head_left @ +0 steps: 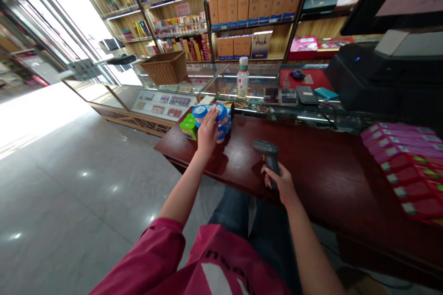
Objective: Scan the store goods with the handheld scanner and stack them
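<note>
My left hand [207, 132] reaches over the dark red wooden counter [311, 166] and rests its fingers on a stack of blue-lidded round tubs [221, 117]. Whether the fingers grip a tub or only touch it is unclear. Small green boxes [188, 126] lie just left of the tubs. My right hand [282, 182] is closed round the handle of a grey barcode scanner [267, 154], whose head points toward the tubs.
Rows of pink and red flat packs [404, 156] cover the counter's right end. A black cash register [377, 78] stands behind them. A glass display case [214, 85] carries a bottle [242, 77] and a wicker basket [166, 67]. Stocked shelves line the back wall.
</note>
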The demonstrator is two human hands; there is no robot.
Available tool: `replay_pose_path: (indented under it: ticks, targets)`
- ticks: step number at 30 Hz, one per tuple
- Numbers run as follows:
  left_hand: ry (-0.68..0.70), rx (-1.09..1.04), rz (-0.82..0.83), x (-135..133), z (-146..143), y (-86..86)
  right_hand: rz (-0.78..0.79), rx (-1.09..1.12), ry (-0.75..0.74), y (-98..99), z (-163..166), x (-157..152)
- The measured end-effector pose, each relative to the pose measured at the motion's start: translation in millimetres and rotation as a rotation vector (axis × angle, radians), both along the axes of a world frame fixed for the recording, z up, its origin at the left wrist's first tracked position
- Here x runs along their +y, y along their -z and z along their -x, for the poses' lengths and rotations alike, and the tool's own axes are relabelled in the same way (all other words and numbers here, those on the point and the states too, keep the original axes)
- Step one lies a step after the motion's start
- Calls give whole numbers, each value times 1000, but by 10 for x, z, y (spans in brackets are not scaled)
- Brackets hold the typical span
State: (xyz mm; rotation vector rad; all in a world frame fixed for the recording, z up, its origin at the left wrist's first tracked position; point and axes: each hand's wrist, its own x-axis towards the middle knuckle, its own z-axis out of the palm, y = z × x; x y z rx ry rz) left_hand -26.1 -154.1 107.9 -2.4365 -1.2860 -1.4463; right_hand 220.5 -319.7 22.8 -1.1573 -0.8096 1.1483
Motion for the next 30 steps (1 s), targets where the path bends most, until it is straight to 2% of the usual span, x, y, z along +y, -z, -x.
replay_pose_path:
  ticks: [3,7,11,17,21,23,25,30]
  targets:
    - [1,74,51,137,139,-117,-4,-8,-13,17,-5,-2]
    - [7,138,99,192,181,-65,-11,2,-9,52,-15,-5]
    - [-19,194,116,170,129,-57,-7,3,2,66,-15,-9]
    - [-76,271,161,131,119,-178,-14,-9,14,29,-5,-27]
    - [-81,254,76,8,8,-221,-90,37,93,13,-31,-79]
    - [-3,223,-7,-96,-204,-209,-134,80,164,12,-85,-156]
    - [160,216,-66,-224,-544,-158,-177,95,272,21,-187,-278]
    - [644,244,-54,-703,-1809,120,-240,120,618,83,-619,-820]
